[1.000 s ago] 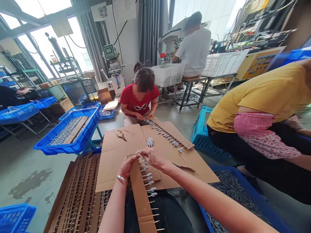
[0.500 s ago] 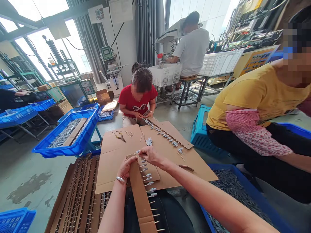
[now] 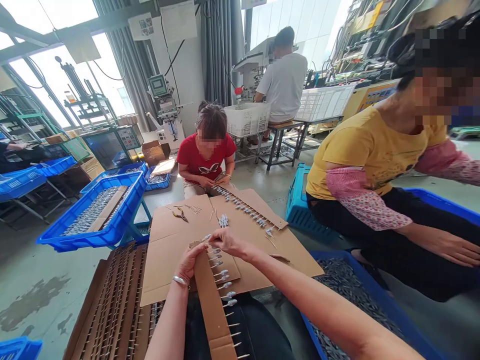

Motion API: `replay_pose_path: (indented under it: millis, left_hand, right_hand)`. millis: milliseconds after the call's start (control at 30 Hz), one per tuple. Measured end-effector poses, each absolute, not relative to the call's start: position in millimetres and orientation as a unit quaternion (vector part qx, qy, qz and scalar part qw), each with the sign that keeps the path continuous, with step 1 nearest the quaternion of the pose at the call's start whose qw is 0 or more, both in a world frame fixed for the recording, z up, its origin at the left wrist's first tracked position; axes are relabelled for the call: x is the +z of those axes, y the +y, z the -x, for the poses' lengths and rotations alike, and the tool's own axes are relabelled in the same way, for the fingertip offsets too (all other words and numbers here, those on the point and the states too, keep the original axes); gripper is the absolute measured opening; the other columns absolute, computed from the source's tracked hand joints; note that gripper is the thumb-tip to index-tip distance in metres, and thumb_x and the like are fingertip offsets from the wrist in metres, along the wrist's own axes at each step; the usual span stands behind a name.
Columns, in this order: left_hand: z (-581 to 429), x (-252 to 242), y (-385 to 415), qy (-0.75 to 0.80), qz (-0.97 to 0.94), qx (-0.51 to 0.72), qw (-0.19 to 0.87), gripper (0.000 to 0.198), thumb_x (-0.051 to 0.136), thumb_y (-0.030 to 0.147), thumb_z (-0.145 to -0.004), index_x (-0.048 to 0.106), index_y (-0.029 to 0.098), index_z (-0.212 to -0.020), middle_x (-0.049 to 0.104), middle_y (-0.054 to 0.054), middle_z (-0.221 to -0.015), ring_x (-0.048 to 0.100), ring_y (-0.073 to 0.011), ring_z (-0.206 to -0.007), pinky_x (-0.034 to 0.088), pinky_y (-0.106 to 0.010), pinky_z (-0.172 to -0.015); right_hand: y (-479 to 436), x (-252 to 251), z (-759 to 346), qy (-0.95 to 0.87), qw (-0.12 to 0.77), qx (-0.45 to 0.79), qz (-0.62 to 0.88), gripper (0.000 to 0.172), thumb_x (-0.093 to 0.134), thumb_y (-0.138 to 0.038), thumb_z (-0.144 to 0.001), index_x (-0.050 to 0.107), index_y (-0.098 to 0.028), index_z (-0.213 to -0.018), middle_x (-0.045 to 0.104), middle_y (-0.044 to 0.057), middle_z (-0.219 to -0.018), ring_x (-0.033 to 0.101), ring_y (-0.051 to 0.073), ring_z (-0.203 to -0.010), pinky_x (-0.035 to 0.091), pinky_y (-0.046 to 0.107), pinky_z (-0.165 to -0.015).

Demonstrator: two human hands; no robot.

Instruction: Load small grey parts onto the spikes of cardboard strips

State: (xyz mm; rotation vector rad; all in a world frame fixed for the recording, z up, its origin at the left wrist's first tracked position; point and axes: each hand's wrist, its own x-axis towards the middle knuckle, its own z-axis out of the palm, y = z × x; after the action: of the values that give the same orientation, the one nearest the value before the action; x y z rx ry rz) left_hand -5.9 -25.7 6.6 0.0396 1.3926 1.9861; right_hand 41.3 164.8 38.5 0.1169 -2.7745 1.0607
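Observation:
My left hand [image 3: 192, 261] grips the far end of a long cardboard strip [image 3: 210, 305] studded with thin pins, which lies across my lap. Small silver pieces [image 3: 224, 286] sit on several of the pins. My right hand [image 3: 226, 241] is pinched at the strip's top end, fingers closed round a small piece I cannot make out. Both hands rest over a big flat sheet of cardboard [image 3: 168, 250].
A person in a red shirt [image 3: 206, 155] works at another pin strip [image 3: 247, 207] opposite. A person in yellow [image 3: 371, 150] crouches to the right. Blue crates of metal parts lie right [image 3: 348, 290] and left [image 3: 93, 210]. Stacked pin strips [image 3: 116, 305] lie left. Pliers [image 3: 180, 214] rest on the cardboard.
The view has swung right and up, so the person in yellow shows more fully. My hands stay at the top of the strip, scarcely moved.

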Motion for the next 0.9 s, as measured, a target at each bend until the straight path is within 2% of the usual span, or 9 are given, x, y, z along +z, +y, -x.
replay_pose_path:
  millis: [67,200,333,400,600,800,900]
  left_hand:
    - [4.3,6.4,-27.2,0.542,-0.017,0.766,0.345,0.035,0.088,0.033,-0.064,0.075,0.011,-0.088,0.077,-0.009,-0.075,0.07,-0.02,-0.061,0.056,-0.03,-0.061]
    - [-0.9,7.1,-31.6,0.546,-0.025,0.764,0.343,0.043,0.089,0.036,-0.063,0.074,0.011,-0.095,0.076,-0.009,-0.077,0.07,-0.0194,-0.061,0.057,-0.03,-0.059]
    - [-6.4,11.0,-35.0,0.544,-0.03,0.757,0.362,0.05,0.088,0.04,-0.066,0.072,0.012,-0.105,0.076,-0.01,-0.079,0.072,-0.0204,-0.067,0.059,-0.032,-0.063]
    - [-9.9,11.7,-37.0,0.543,-0.032,0.756,0.364,0.048,0.088,0.039,-0.066,0.072,0.012,-0.102,0.077,-0.01,-0.081,0.072,-0.0211,-0.069,0.06,-0.033,-0.066]
    - [-28.7,7.7,-48.3,0.569,-0.015,0.75,0.335,0.043,0.09,0.037,-0.06,0.072,0.013,-0.09,0.079,-0.011,-0.084,0.073,-0.0234,-0.071,0.059,-0.035,-0.069]
    - [-72.9,3.6,-73.5,0.636,0.033,0.706,0.31,0.037,0.088,0.041,-0.06,0.068,0.016,-0.078,0.075,-0.005,-0.071,0.07,-0.0184,-0.061,0.053,-0.026,-0.054]
    - [-106.7,-3.7,-90.3,0.656,0.057,0.697,0.284,0.037,0.088,0.043,-0.062,0.068,0.017,-0.08,0.074,-0.003,-0.072,0.068,-0.0148,-0.06,0.051,-0.023,-0.053]
  right_hand:
    - [184.7,42.5,-38.0,-0.94,0.084,0.331,-0.001,0.015,0.063,-0.02,-0.086,0.079,-0.019,-0.087,0.075,0.001,-0.076,0.064,0.014,-0.068,0.043,0.02,-0.061]
    - [217.6,43.4,-27.3,-0.957,0.087,0.257,0.103,0.017,0.058,-0.016,-0.09,0.075,-0.016,-0.092,0.075,0.01,-0.088,0.069,0.02,-0.083,0.045,0.024,-0.069]
    - [212.8,33.0,-16.0,-0.967,0.056,0.207,0.138,0.017,0.062,-0.02,-0.091,0.07,-0.017,-0.105,0.071,0.015,-0.108,0.068,0.024,-0.098,0.047,0.028,-0.079]
    - [203.9,28.5,-11.4,-0.968,0.046,0.194,0.155,0.02,0.058,-0.024,-0.094,0.068,-0.019,-0.112,0.069,0.016,-0.113,0.067,0.025,-0.103,0.047,0.031,-0.082]
    - [192.4,26.4,-7.7,-0.96,0.032,0.197,0.197,0.021,0.054,-0.022,-0.095,0.067,-0.022,-0.112,0.068,0.015,-0.109,0.065,0.026,-0.105,0.047,0.032,-0.083]
    - [193.6,29.6,-34.3,-0.944,0.068,0.248,0.206,0.022,0.05,-0.013,-0.093,0.065,-0.014,-0.108,0.065,0.021,-0.117,0.062,0.03,-0.111,0.047,0.036,-0.086]
    - [195.3,31.8,-57.0,-0.926,0.094,0.299,0.208,0.021,0.047,-0.014,-0.093,0.063,-0.011,-0.107,0.068,0.021,-0.111,0.065,0.028,-0.106,0.048,0.035,-0.085]
